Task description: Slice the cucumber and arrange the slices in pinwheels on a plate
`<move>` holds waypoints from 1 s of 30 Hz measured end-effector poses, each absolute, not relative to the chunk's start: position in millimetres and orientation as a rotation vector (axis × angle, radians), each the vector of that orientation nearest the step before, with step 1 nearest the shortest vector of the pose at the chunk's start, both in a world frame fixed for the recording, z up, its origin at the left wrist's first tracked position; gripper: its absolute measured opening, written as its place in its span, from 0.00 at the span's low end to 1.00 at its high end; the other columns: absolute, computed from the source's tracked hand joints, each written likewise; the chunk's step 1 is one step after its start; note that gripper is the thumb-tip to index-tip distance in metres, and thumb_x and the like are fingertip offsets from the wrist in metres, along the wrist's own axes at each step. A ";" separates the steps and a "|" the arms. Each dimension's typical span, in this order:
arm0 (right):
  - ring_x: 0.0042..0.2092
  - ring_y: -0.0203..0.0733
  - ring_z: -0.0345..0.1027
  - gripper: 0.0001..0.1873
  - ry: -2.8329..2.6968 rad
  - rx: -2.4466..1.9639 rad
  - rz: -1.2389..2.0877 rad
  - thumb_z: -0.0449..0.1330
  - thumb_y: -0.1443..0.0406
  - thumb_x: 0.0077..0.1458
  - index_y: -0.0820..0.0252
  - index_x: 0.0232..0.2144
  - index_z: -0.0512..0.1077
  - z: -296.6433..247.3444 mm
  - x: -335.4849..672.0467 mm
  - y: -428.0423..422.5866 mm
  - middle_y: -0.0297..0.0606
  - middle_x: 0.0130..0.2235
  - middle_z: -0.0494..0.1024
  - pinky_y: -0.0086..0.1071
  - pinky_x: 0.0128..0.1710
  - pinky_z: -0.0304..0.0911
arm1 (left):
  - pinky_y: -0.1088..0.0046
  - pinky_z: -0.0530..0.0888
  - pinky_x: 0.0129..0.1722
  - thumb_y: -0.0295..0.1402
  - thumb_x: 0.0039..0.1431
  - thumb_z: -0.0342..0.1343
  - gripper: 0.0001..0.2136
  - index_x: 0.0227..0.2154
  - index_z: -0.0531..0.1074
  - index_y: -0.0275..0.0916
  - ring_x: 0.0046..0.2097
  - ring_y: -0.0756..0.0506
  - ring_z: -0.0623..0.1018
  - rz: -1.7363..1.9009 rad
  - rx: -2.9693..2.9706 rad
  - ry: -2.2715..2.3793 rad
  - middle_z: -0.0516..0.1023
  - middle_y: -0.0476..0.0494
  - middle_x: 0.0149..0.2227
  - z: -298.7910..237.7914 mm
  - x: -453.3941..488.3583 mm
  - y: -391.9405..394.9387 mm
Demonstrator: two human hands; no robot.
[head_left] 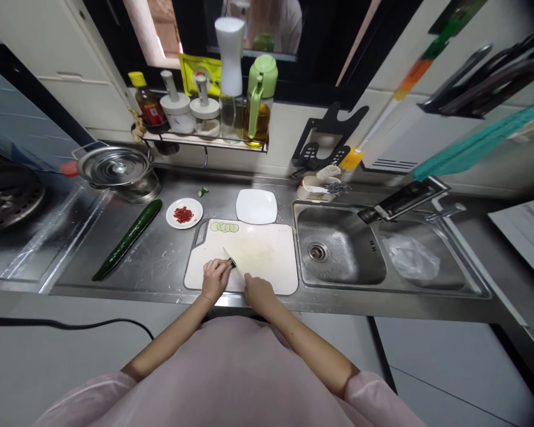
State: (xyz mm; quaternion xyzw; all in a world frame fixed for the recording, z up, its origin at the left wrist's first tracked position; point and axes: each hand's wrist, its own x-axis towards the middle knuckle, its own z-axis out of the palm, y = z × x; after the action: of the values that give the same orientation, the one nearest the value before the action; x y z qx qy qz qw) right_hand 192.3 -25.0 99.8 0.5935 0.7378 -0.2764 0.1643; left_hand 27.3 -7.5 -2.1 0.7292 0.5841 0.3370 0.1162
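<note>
On the white cutting board (267,249), my right hand (258,290) grips a kitchen knife (235,261), its blade pointing up and left. My left hand (216,277) has its fingers closed on a small dark green piece of cucumber (232,262), right against the blade; most of that piece is hidden by the fingers. A short row of pale cucumber slices (225,227) lies overlapping at the board's top left. To the left of the board, a whole cucumber (128,240) rests diagonally on the steel counter.
A small plate of chopped red pieces (196,220) and a white square plate (256,206) stand behind the board. Cucumber scraps (203,191) lie nearby. The sink (342,270) is at the right, a lidded pot (136,184) at the left. A condiment shelf (204,139) hangs above.
</note>
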 end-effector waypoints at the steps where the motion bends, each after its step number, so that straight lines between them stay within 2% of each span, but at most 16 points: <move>1: 0.44 0.48 0.74 0.14 2.094 1.691 -0.790 0.46 0.70 0.61 0.63 0.47 0.64 100.5 192.6 -24.8 0.50 0.39 0.78 0.34 0.37 0.62 | 0.66 0.64 0.42 0.37 0.64 0.50 0.10 0.35 0.76 0.43 0.38 0.46 0.72 0.977 2.128 1.713 0.75 0.44 0.33 -1.3 27.5 -7.6; 10: 0.43 0.47 0.74 0.13 2.082 1.697 -0.806 0.47 0.70 0.60 0.63 0.47 0.64 92.9 189.3 -19.8 0.49 0.40 0.78 0.34 0.38 0.62 | 0.67 0.65 0.42 0.37 0.64 0.49 0.10 0.35 0.76 0.43 0.38 0.46 0.72 0.947 2.096 1.726 0.74 0.44 0.33 -1.0 28.1 -7.3; 17: 0.43 0.46 0.73 0.14 2.114 1.739 -0.761 0.45 0.71 0.61 0.64 0.47 0.64 86.9 188.8 -24.1 0.49 0.39 0.78 0.33 0.37 0.61 | 0.66 0.65 0.43 0.37 0.64 0.49 0.11 0.34 0.75 0.42 0.38 0.46 0.72 0.945 2.090 1.732 0.75 0.44 0.33 -3.0 28.2 -8.1; 30: 0.42 0.44 0.72 0.16 2.106 1.852 -0.745 0.43 0.64 0.64 0.59 0.46 0.66 101.1 218.5 -30.0 0.45 0.40 0.78 0.31 0.36 0.57 | 0.62 0.64 0.48 0.38 0.63 0.50 0.10 0.43 0.72 0.43 0.44 0.44 0.74 0.933 1.987 1.742 0.77 0.44 0.40 3.9 27.3 -9.4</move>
State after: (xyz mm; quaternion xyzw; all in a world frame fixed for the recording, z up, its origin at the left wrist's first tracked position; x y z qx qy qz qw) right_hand 218.5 -30.0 101.1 0.6336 0.7206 -0.2550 0.1195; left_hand 27.3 -9.4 3.9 0.6988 0.6127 0.3281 0.1689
